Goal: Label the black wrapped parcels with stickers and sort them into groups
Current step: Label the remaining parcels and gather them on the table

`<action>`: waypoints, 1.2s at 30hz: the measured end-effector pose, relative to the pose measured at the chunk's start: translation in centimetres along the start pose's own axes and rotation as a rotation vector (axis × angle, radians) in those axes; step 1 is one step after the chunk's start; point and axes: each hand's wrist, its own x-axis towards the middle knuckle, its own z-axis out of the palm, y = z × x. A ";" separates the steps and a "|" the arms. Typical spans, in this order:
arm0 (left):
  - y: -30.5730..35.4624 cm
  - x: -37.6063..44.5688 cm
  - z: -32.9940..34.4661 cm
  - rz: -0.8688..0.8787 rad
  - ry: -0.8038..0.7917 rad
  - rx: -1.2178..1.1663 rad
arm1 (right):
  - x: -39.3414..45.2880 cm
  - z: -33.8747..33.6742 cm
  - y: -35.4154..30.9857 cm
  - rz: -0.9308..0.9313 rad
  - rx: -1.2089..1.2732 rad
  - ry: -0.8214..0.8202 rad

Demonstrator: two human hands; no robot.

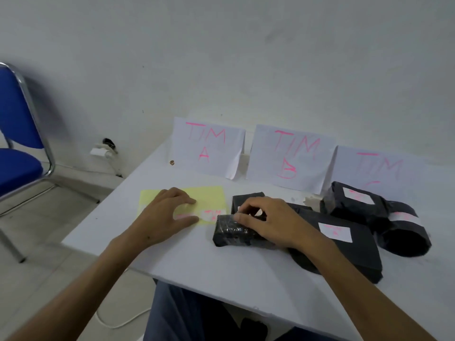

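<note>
black parcels (334, 242), five, three paper signs (208, 148)

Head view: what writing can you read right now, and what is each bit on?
"TIM A": left white paper sign against the wall.
"TIM B": middle white paper sign.
"TIM", letter below hidden: right white paper sign.
"TIM": white sticker on yellow backing sheet.
Pink writing on the black parcels' stickers: too blurred.

A plain white wall (221, 57) backs a white table (221, 267); a blue chair (17, 148) with chrome frame stands left on pale floor tiles (49, 242), near a wall socket (103, 150)
</note>
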 end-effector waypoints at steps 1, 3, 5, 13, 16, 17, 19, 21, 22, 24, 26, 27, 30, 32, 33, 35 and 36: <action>-0.2 0.0 -0.2 -0.002 -0.001 -0.013 | 0.6 0.1 -0.2 0.003 -0.023 0.015; -0.5 0.0 -0.6 -0.001 0.004 -0.039 | 1.9 0.4 -0.4 -0.009 -0.101 0.039; -0.8 -0.3 -1.2 -0.004 0.027 -0.055 | 3.1 0.5 -0.8 -0.011 -0.170 0.038; -3.1 -2.0 -2.7 -0.038 0.025 -0.023 | 5.8 1.9 -3.1 0.135 -0.574 -0.087; -3.4 -2.0 -3.0 -0.031 0.017 -0.043 | 6.0 1.9 -2.7 0.207 -0.577 -0.123; -3.5 -2.0 -3.1 -0.038 0.017 -0.056 | 6.2 1.8 -2.4 0.219 -0.535 -0.131; -3.7 -1.9 -3.4 -0.050 0.021 -0.077 | 6.1 1.2 -1.6 0.227 -0.383 -0.137; -4.0 -1.7 -3.5 -0.056 0.021 -0.092 | 5.7 0.4 -0.7 0.239 -0.206 -0.115; -4.1 -1.7 -3.6 -0.053 0.024 -0.102 | 5.4 0.1 -0.2 0.246 -0.132 -0.090; -4.2 -1.6 -3.7 -0.054 0.029 -0.125 | 4.9 -0.2 1.0 0.265 0.036 -0.033; -4.4 -1.5 -3.8 -0.080 0.030 -0.161 | 4.4 -0.1 1.9 0.283 0.237 0.022; -4.4 -1.4 -3.9 -0.091 0.027 -0.177 | 4.2 0.1 2.4 0.292 0.324 0.058; -4.5 -1.3 -4.1 -0.091 0.001 -0.189 | 3.7 0.8 3.1 0.294 0.429 0.174; -4.7 -1.1 -4.2 -0.078 -0.016 -0.178 | 3.7 0.9 3.1 0.290 0.415 0.183; -4.8 -1.0 -4.3 -0.072 -0.019 -0.168 | 3.8 0.9 3.0 0.287 0.408 0.174; -4.7 -0.7 -4.3 -0.064 -0.015 -0.136 | 4.1 0.5 2.6 0.274 0.388 0.159; -4.8 -0.5 -4.2 -0.058 -0.007 -0.106 | 4.3 0.2 2.3 0.256 0.365 0.162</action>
